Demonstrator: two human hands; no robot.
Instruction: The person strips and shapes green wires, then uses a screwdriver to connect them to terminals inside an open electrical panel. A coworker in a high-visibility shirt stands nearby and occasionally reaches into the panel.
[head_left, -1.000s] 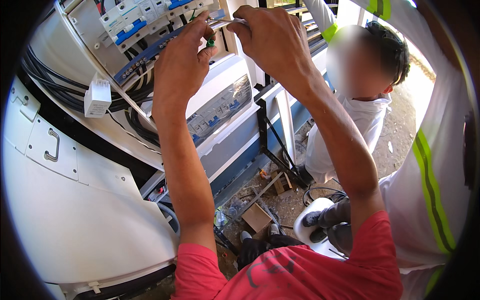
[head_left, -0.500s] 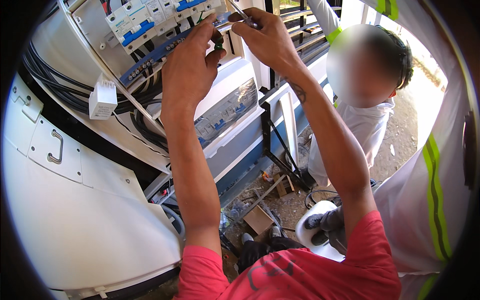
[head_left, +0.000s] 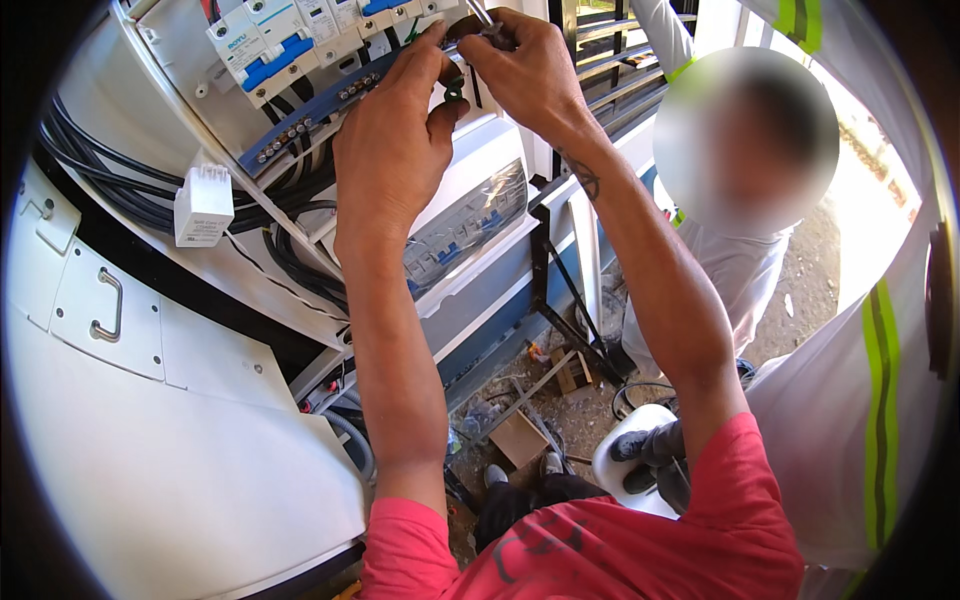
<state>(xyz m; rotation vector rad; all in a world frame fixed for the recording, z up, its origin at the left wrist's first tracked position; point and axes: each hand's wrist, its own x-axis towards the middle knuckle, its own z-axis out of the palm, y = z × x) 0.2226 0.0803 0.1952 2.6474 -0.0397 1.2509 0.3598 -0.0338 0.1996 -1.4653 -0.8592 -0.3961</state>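
My left hand (head_left: 395, 150) is raised at the open electrical cabinet, fingers curled round a green wire (head_left: 455, 88) beside a blue terminal strip with metal screws (head_left: 300, 130). Just right of it, my right hand (head_left: 525, 80) grips a slim metal tool (head_left: 482, 15), apparently a screwdriver, angled up to the left. The fingertips of both hands are close together, partly hidden. Above the strip sits a row of white breakers with blue switches (head_left: 270, 55).
Black cables (head_left: 110, 160) and a white block (head_left: 203, 205) hang left, above a white door (head_left: 150, 420). A covered breaker box (head_left: 460, 225) is below my hands. A co-worker in white (head_left: 690, 290) and another person's sleeve (head_left: 820, 400) are right. Cardboard (head_left: 520, 435) lies on the floor.
The tool in my right hand has swung from nearly level to angled steeply upward. Both my hands have shifted slightly right, and my right wrist has turned.
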